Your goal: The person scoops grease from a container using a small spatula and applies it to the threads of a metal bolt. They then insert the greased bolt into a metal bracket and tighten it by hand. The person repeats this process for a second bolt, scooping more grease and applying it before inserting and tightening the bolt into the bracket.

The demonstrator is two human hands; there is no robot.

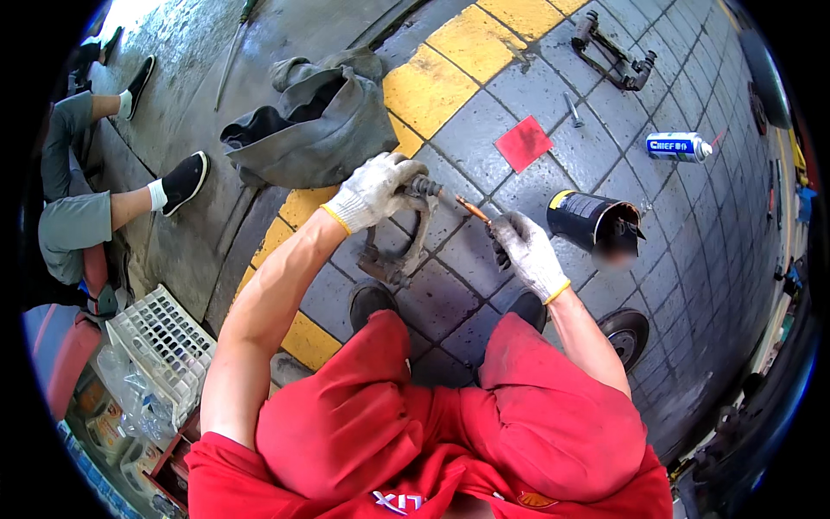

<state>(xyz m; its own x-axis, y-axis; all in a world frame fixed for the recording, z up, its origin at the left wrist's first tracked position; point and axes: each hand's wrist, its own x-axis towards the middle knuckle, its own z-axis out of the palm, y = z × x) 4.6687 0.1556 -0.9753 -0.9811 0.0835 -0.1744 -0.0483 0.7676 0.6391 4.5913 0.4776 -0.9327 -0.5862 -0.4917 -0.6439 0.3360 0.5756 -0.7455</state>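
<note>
The gloved left hand (pixel 373 189) grips the top of a grimy, rust-brown metal bracket (pixel 399 246) standing on the grey paved floor (pixel 484 121). The gloved right hand (pixel 527 251), just right of it, pinches a thin orange-tipped tool (pixel 472 208) pointed at the bracket's upper end.

Floor (pixel 692 259): grey paving tiles, yellow painted stripe (pixel 450 78) diagonal across. On tiles: red square card (pixel 523 143), bolt (pixel 572 110), spray can (pixel 679 146) on side, black tin (pixel 592 223) on side, metal bracket (pixel 616 54) far edge, round disc (pixel 627 333). Grey cloth bag (pixel 311 125) beside stripe.
</note>
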